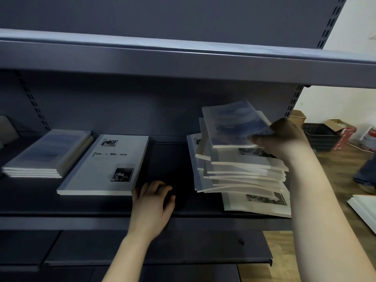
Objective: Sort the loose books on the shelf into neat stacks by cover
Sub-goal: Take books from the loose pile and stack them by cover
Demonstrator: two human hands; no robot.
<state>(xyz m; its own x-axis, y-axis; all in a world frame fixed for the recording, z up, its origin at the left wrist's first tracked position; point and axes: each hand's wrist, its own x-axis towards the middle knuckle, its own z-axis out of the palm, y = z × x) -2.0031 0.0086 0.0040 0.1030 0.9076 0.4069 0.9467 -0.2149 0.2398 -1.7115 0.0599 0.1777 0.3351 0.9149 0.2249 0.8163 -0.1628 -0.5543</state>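
**Light and image quality**
Dim, bluish interior; shelf [168,159] recess darkest at centre. Brightest patch: white wall [356,27] at 2 o'clock. Motion blur on right hand [284,137] and its book [234,123]. Wide-angle bowing of shelf edges toward borders.

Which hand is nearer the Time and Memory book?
Left. The left hand sits at the front corner of the Time and Memory book; the right hand grips a blue book on the right pile.

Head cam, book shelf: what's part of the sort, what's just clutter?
Job: tilted blue-cover book in the right hand; messy mixed book pile under it; neat blue-cover stack; white "Time & Memory" stack by the left hand; dark grey metal shelf.
Clutter: black plastic crate, brown cardboard box, red carton.
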